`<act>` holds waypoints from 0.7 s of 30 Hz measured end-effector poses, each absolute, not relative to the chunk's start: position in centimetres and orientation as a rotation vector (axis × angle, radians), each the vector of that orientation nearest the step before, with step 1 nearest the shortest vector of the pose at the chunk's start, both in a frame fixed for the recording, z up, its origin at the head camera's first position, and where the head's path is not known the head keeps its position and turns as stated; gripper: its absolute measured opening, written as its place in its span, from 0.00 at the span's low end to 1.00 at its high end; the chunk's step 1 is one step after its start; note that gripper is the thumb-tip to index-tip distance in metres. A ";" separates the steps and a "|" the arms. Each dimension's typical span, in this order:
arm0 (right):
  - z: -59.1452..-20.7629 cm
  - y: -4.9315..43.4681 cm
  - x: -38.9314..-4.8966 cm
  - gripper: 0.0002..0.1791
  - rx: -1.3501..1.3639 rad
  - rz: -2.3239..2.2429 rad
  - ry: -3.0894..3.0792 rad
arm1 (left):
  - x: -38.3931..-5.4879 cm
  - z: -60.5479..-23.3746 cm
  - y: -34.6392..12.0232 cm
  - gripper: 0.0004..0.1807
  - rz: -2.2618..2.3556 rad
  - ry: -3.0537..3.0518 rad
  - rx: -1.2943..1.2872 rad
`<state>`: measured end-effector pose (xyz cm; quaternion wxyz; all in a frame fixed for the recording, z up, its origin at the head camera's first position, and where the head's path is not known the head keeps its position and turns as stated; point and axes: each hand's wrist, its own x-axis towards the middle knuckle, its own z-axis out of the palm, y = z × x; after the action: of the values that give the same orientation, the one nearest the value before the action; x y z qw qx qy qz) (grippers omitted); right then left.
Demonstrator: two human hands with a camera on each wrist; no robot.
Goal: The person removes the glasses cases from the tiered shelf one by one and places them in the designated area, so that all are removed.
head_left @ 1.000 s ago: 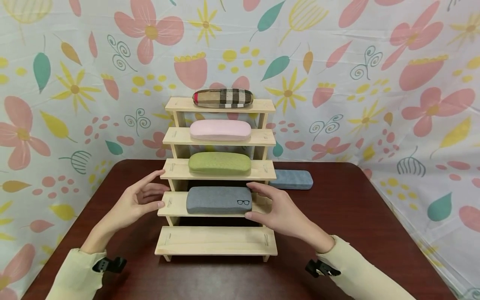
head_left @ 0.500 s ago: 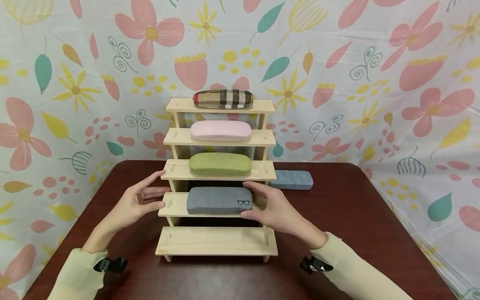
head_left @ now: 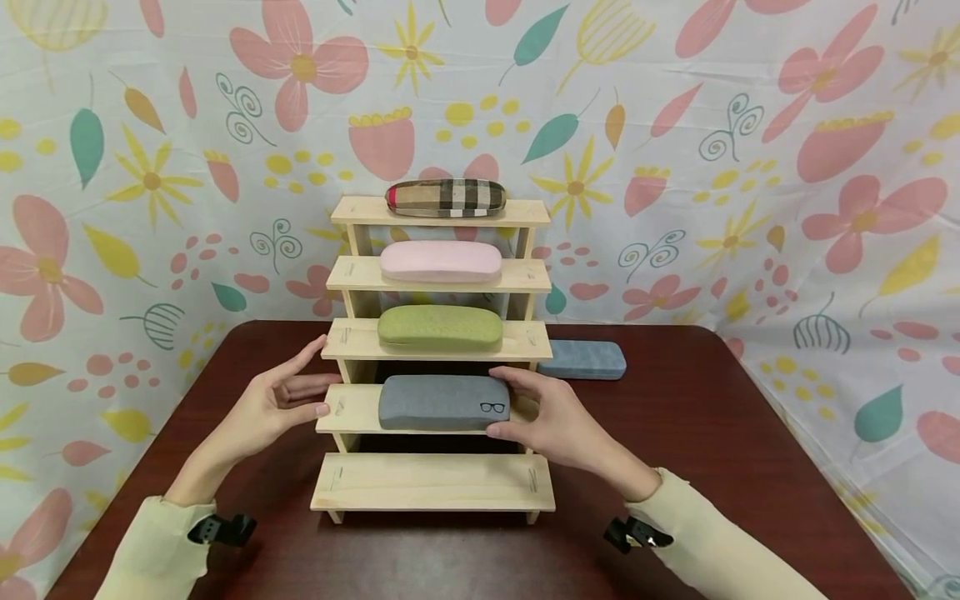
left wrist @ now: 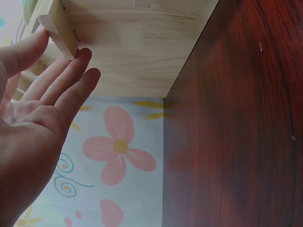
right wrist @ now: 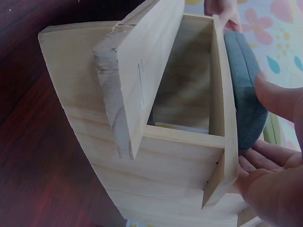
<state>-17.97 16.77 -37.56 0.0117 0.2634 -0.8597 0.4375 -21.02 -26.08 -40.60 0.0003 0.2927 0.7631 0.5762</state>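
A grey glasses case (head_left: 442, 402) with a small glasses print lies on the second step from the bottom of a stepped wooden display rack (head_left: 432, 482). My right hand (head_left: 558, 421) pinches the case's right end, thumb in front and fingers behind; the right wrist view shows this grip on the case (right wrist: 244, 90) from the side. At the rack's left side, my left hand (head_left: 266, 404) holds the end of the same step between thumb and fingers, and its index fingertip is near the step above. In the left wrist view, that step's end (left wrist: 57, 35) sits between thumb and fingers.
Higher steps bear a green case (head_left: 439, 327), a pink case (head_left: 441, 261) and a plaid case (head_left: 446, 197) on top. A blue case (head_left: 585, 359) lies on the dark red table (head_left: 675, 417) behind the rack's right side. A flowered cloth (head_left: 675, 167) hangs behind.
My right hand first shifted left onto the grey case's end, then the case slid slightly right along its step with that hand. My left hand has stayed almost still.
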 end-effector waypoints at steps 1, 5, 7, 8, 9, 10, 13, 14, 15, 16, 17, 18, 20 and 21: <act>-37.5 16.8 -17.9 0.40 0.817 1.376 -2.681 | -21.0 -40.6 -26.1 0.51 1.808 2.399 0.927; -37.2 16.6 -18.0 0.43 0.786 1.414 -2.685 | -21.1 -40.5 -26.1 0.49 1.788 2.431 0.968; -37.1 16.4 -18.1 0.44 0.783 1.434 -2.680 | -21.1 -40.5 -26.1 0.49 1.779 2.449 0.975; -37.1 16.3 -18.1 0.44 0.785 1.435 -2.677 | -21.2 -40.6 -26.1 0.49 1.776 2.455 0.976; -37.1 16.3 -18.2 0.44 0.785 1.435 -2.674 | -21.2 -40.6 -26.1 0.49 1.772 2.461 0.979; -37.2 16.2 -18.3 0.44 0.785 1.436 -2.673 | -21.2 -40.6 -26.1 0.49 1.768 2.465 0.981; -37.3 16.1 -18.4 0.42 0.780 1.456 -2.661 | -21.2 -40.6 -26.1 0.49 1.759 2.470 0.987; -37.4 16.1 -18.4 0.41 0.775 1.468 -2.660 | -21.2 -40.6 -26.1 0.49 1.759 2.470 0.989; -37.4 16.2 -18.4 0.41 0.774 1.482 -2.658 | -21.2 -40.6 -26.1 0.49 1.757 2.473 0.990; -37.5 16.2 -18.4 0.40 0.773 1.496 -2.656 | -21.2 -40.6 -26.1 0.49 1.755 2.475 0.989; -37.5 16.3 -18.4 0.40 0.776 1.507 -2.654 | -21.2 -40.6 -26.1 0.49 1.754 2.477 0.988; -37.5 16.3 -18.4 0.40 0.782 1.517 -2.651 | -21.1 -40.6 -26.1 0.49 1.755 2.477 0.985; -37.5 16.5 -18.3 0.40 0.787 1.531 -2.646 | -21.1 -40.5 -26.1 0.49 1.753 2.479 0.981; -37.6 16.5 -18.3 0.40 0.788 1.535 -2.642 | -21.1 -40.5 -26.1 0.49 1.751 2.480 0.980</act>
<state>-18.31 16.53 -37.56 -0.0068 0.2497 -0.8372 0.4865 -21.12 -26.09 -40.51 -0.0243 0.3071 0.7771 0.5488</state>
